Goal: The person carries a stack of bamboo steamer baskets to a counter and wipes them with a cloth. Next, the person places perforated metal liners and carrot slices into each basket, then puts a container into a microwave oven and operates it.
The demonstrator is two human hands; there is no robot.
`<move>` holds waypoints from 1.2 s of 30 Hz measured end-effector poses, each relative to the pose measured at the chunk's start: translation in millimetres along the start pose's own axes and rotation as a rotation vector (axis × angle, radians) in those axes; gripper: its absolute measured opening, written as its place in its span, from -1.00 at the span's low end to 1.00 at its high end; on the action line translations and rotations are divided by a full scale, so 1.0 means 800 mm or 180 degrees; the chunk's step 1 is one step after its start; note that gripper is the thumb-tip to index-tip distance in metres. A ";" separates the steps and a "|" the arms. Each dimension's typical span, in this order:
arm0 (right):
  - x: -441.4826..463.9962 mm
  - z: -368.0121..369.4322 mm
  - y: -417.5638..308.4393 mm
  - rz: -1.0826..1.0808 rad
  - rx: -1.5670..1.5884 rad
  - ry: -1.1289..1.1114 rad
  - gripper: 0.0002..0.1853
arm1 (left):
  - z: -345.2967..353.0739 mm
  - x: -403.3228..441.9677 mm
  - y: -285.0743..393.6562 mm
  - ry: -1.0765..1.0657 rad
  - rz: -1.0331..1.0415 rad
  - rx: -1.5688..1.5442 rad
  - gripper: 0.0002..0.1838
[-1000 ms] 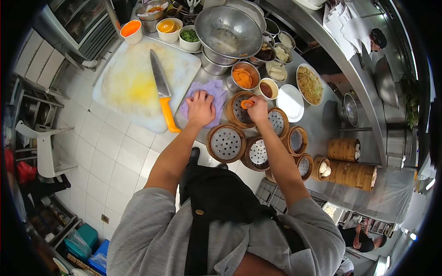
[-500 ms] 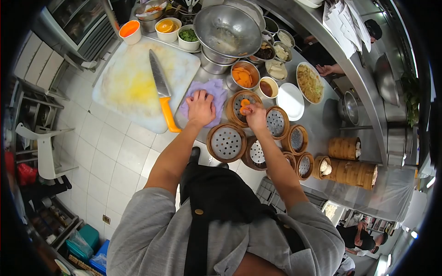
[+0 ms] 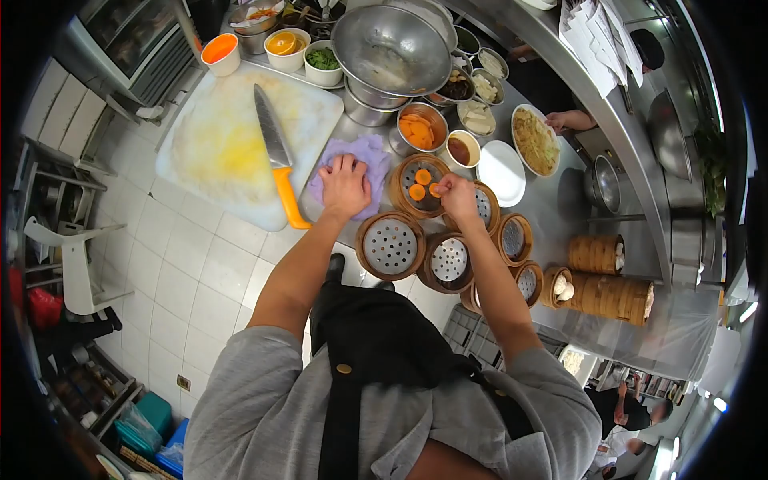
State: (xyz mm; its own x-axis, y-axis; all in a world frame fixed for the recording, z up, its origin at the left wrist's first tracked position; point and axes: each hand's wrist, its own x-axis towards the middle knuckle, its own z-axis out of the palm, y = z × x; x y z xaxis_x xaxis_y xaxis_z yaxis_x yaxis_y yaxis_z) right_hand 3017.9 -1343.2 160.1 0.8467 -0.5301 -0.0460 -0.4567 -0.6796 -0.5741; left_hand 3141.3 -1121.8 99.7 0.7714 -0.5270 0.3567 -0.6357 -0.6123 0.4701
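Observation:
My left hand [image 3: 346,188] rests on a crumpled purple cloth [image 3: 379,164], its fingers spread over the fabric. Over the right side of a round bamboo steamer basket [image 3: 395,197], my right hand [image 3: 459,199] pinches an orange carrot slice [image 3: 434,190] between thumb and fingertips. Two more carrot slices, an upper one [image 3: 422,176] and a lower one [image 3: 417,192], lie flat on the basket's perforated metal liner. Another basket [image 3: 390,245] with a pale perforated liner stands nearer me. Behind the first basket, a metal container [image 3: 423,110] holds more carrot slices.
A knife [image 3: 274,132] with an orange handle lies on the white cutting board [image 3: 192,192]. Several steamers stand to the right, near a white oval plate [image 3: 502,174]. A co-worker's hand [image 3: 558,120] touches a dish of shredded food [image 3: 536,141]. A large metal bowl [image 3: 392,40] sits behind.
The carrot slices, earlier bunched at my right fingertips, now lie apart in the basket, with one still pinched. My right hand has shifted right. A co-worker's hand has reached the shredded-food dish.

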 end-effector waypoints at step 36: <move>0.177 0.012 -0.090 -0.0417 -0.2196 -0.0318 -0.68 | 0.001 0.001 0.001 -0.0040 -0.0007 -0.0002 -0.71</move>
State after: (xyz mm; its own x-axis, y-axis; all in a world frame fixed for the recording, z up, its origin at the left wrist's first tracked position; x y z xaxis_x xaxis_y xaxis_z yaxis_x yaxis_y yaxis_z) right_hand 3173.5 -1364.5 187.1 0.9124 -0.3955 -0.1057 -0.3902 -0.9182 0.0674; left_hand 3141.8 -1123.0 100.0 0.7723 -0.5330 0.3456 -0.6340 -0.6131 0.4713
